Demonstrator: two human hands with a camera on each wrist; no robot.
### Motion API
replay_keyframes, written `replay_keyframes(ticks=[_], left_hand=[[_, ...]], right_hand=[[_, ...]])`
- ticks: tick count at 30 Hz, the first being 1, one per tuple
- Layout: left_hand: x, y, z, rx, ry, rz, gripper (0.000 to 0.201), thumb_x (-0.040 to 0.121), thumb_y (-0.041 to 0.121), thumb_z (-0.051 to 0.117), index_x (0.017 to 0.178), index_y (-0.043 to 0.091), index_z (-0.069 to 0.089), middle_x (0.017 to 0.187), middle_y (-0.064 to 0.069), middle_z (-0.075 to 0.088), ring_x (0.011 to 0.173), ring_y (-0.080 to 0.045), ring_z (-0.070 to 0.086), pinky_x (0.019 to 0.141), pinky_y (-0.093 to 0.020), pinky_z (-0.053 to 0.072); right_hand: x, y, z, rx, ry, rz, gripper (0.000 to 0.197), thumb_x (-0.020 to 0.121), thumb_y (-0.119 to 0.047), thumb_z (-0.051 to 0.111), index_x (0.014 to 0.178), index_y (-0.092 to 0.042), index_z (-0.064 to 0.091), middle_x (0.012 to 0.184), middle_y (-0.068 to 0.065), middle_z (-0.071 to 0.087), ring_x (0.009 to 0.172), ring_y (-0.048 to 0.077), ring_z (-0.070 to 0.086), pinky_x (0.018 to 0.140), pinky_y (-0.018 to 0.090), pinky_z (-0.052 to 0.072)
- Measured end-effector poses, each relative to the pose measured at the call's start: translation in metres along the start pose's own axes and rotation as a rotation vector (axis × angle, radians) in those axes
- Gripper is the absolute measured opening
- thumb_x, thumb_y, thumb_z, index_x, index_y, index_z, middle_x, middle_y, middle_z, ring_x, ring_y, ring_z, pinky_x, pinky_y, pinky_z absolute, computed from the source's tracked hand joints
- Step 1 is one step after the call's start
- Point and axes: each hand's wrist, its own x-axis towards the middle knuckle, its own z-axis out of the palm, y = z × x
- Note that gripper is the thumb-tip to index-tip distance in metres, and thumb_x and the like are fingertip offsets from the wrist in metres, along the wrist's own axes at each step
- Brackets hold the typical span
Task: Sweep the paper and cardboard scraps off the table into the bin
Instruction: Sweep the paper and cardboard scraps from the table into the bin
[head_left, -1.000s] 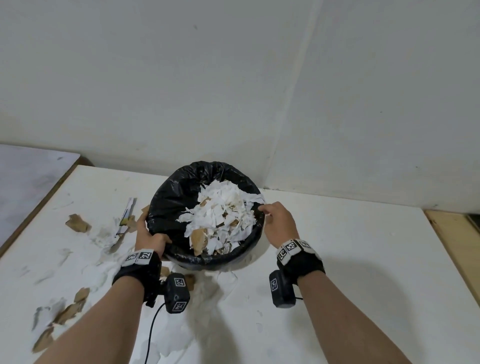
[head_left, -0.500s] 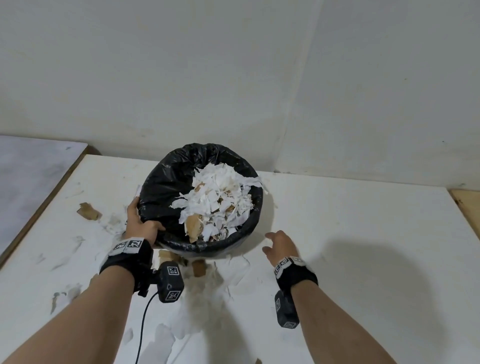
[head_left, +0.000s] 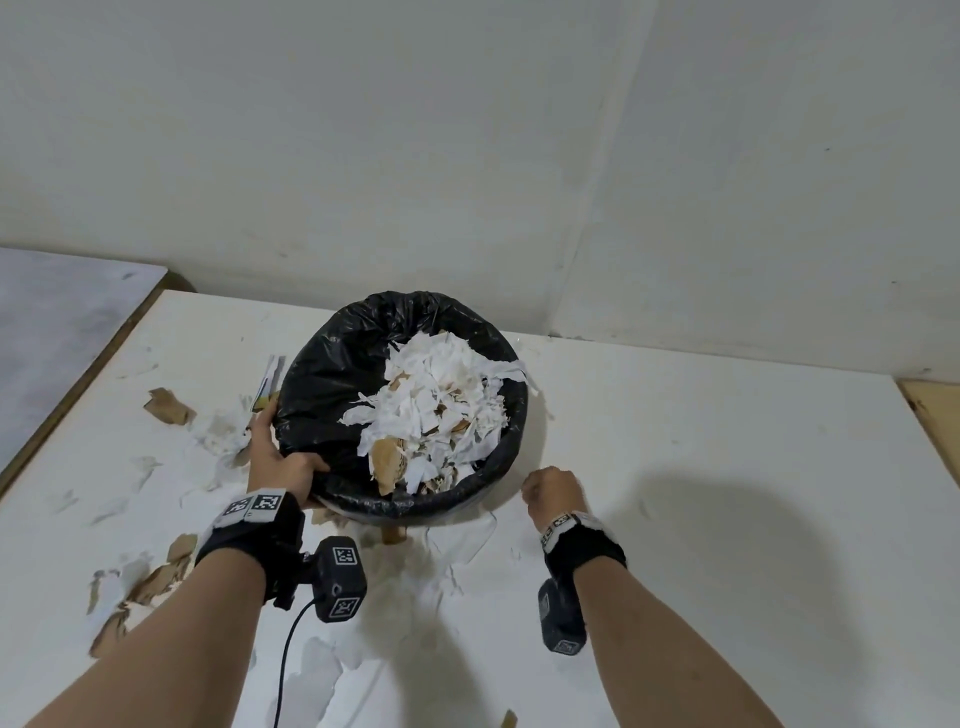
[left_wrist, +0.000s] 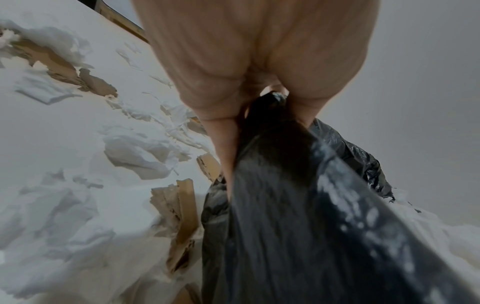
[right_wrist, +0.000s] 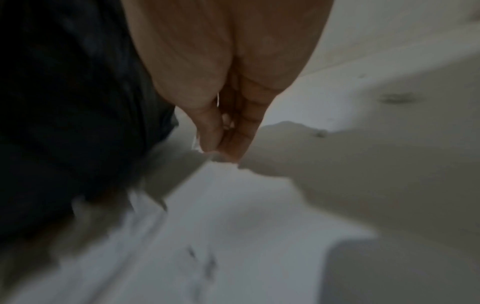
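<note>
A bin with a black liner (head_left: 332, 395) holds a heap of white paper and brown cardboard scraps (head_left: 436, 410). It is tilted toward me above the white table (head_left: 727, 493). My left hand (head_left: 280, 457) grips its near-left rim, thumb inside and fingers outside; the left wrist view shows the fingers (left_wrist: 223, 144) against the liner (left_wrist: 298, 226). My right hand (head_left: 550, 488) is low beside the bin's right side, fingers curled. In the blurred right wrist view its fingertips (right_wrist: 221, 148) pinch a small white paper scrap (right_wrist: 218, 157).
Torn cardboard (head_left: 169, 408) and white paper (head_left: 223, 441) litter the table left of the bin, with more near my left forearm (head_left: 150, 582) and under the bin (head_left: 457, 540). A grey surface (head_left: 57, 312) adjoins on the left. The wall is close behind.
My right hand let go of the bin's right rim, dropped to the table beside it and curled its fingers. My left hand kept holding the tilted bin.
</note>
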Motion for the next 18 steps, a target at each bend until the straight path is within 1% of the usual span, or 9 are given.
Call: replay_keyframes(ticks=[2, 3, 5, 7, 8, 10, 13, 15, 18], left_hand=[[-0.004, 0.003, -0.001, 0.010, 0.001, 0.001, 0.098, 0.075, -0.024, 0.046, 0.146, 0.044, 0.036, 0.121, -0.007, 0.056, 0.083, -0.033, 0.063, 0.066, -0.050, 0.058], [-0.006, 0.005, -0.002, 0.023, 0.003, 0.005, 0.098, 0.075, -0.023, 0.046, 0.147, 0.043, 0.035, 0.124, -0.007, 0.057, 0.086, -0.034, 0.063, 0.070, -0.053, 0.058], [-0.012, 0.008, -0.004, 0.042, 0.011, 0.017, 0.099, 0.074, -0.022, 0.048, 0.147, 0.043, 0.035, 0.132, -0.011, 0.057, 0.099, -0.041, 0.063, 0.075, -0.056, 0.057], [-0.017, 0.012, -0.005, 0.067, 0.018, 0.019, 0.098, 0.073, -0.021, 0.049, 0.147, 0.043, 0.035, 0.135, -0.013, 0.057, 0.103, -0.044, 0.063, 0.076, -0.057, 0.058], [-0.020, 0.015, -0.005, 0.075, 0.018, 0.018, 0.098, 0.074, -0.021, 0.050, 0.148, 0.042, 0.035, 0.134, -0.013, 0.057, 0.102, -0.044, 0.063, 0.074, -0.056, 0.058], [-0.027, 0.019, -0.004, 0.080, 0.009, 0.018, 0.098, 0.075, -0.021, 0.050, 0.149, 0.041, 0.032, 0.133, -0.014, 0.057, 0.100, -0.043, 0.063, 0.072, -0.053, 0.058], [-0.035, 0.024, 0.001, 0.076, -0.014, 0.028, 0.098, 0.076, -0.020, 0.049, 0.150, 0.040, 0.031, 0.130, -0.013, 0.057, 0.096, -0.041, 0.063, 0.071, -0.051, 0.059], [-0.039, 0.025, 0.003, 0.075, -0.020, 0.038, 0.095, 0.076, -0.021, 0.049, 0.150, 0.036, 0.032, 0.123, -0.012, 0.057, 0.088, -0.036, 0.063, 0.071, -0.050, 0.058], [-0.043, 0.025, 0.004, 0.078, -0.025, 0.028, 0.094, 0.077, -0.021, 0.048, 0.151, 0.035, 0.032, 0.118, -0.010, 0.056, 0.078, -0.031, 0.062, 0.073, -0.053, 0.059]], right_hand=[[-0.003, -0.004, -0.013, 0.213, 0.092, 0.002, 0.036, 0.077, 0.009, 0.043, 0.069, -0.016, 0.068, 0.075, 0.004, 0.066, 0.082, 0.029, 0.068, 0.066, 0.023, 0.047], [-0.005, -0.007, -0.021, 0.316, 0.153, -0.022, 0.036, 0.076, 0.008, 0.043, 0.065, -0.017, 0.067, 0.070, 0.002, 0.064, 0.074, 0.027, 0.068, 0.065, 0.023, 0.049], [-0.009, -0.016, -0.044, 0.489, 0.254, -0.058, 0.031, 0.078, 0.006, 0.048, 0.068, -0.016, 0.068, 0.062, 0.002, 0.064, 0.060, 0.018, 0.063, 0.064, 0.022, 0.051], [-0.012, -0.029, -0.068, 0.629, 0.288, -0.083, 0.021, 0.082, 0.002, 0.058, 0.075, -0.015, 0.069, 0.060, 0.003, 0.063, 0.049, 0.007, 0.059, 0.058, 0.015, 0.049], [-0.014, -0.036, -0.077, 0.656, 0.283, -0.111, 0.017, 0.083, 0.000, 0.060, 0.078, -0.014, 0.070, 0.063, 0.004, 0.064, 0.049, 0.006, 0.059, 0.058, 0.014, 0.050], [-0.016, -0.049, -0.087, 0.583, 0.252, -0.172, 0.017, 0.085, -0.002, 0.060, 0.084, -0.012, 0.074, 0.075, 0.005, 0.070, 0.065, 0.012, 0.065, 0.070, 0.019, 0.054], [-0.024, -0.057, -0.092, 0.335, 0.174, -0.245, 0.030, 0.084, 0.007, 0.053, 0.092, -0.012, 0.075, 0.101, 0.004, 0.072, 0.092, 0.014, 0.064, 0.089, 0.021, 0.048], [-0.031, -0.053, -0.096, 0.290, 0.228, -0.275, 0.037, 0.080, 0.013, 0.051, 0.093, -0.013, 0.075, 0.109, 0.002, 0.067, 0.101, 0.016, 0.060, 0.096, 0.023, 0.045], [-0.039, -0.037, -0.105, 0.404, 0.336, -0.264, 0.034, 0.077, 0.012, 0.057, 0.089, -0.014, 0.075, 0.103, -0.004, 0.060, 0.097, 0.011, 0.056, 0.092, 0.020, 0.042]])
